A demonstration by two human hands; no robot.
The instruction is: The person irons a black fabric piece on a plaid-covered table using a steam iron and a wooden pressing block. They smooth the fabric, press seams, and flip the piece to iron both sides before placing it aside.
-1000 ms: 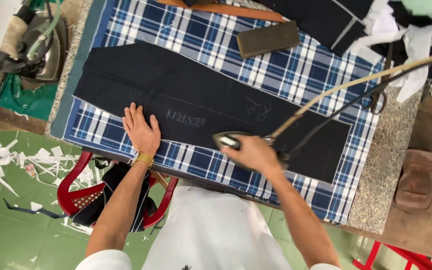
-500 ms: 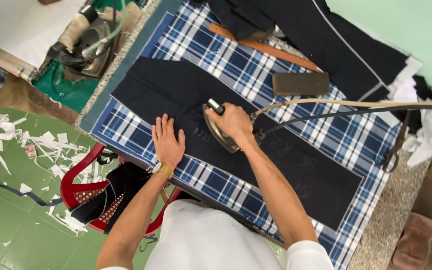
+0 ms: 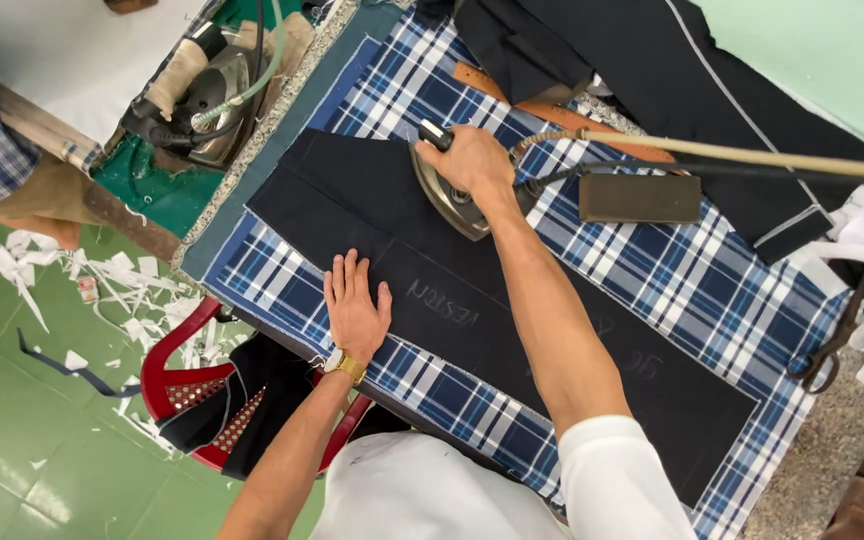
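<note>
A long dark navy cloth panel with chalk marks lies flat across a blue and white plaid pad. My right hand grips the handle of a metal iron that rests on the panel's far edge. A tan hose and a black cord run from the iron off to the right. My left hand, with a gold watch at the wrist, lies flat with fingers spread on the panel's near edge.
A dark rectangular block and a wooden ruler lie on the pad beyond the iron. More dark fabric is piled at the back. Scissors lie at right. A second iron sits at left. A red chair holds dark cloth; paper scraps litter the green floor.
My right hand has slid the iron from the panel's near middle up and leftward to its far edge. My left hand has stayed pressed flat on the near edge.
</note>
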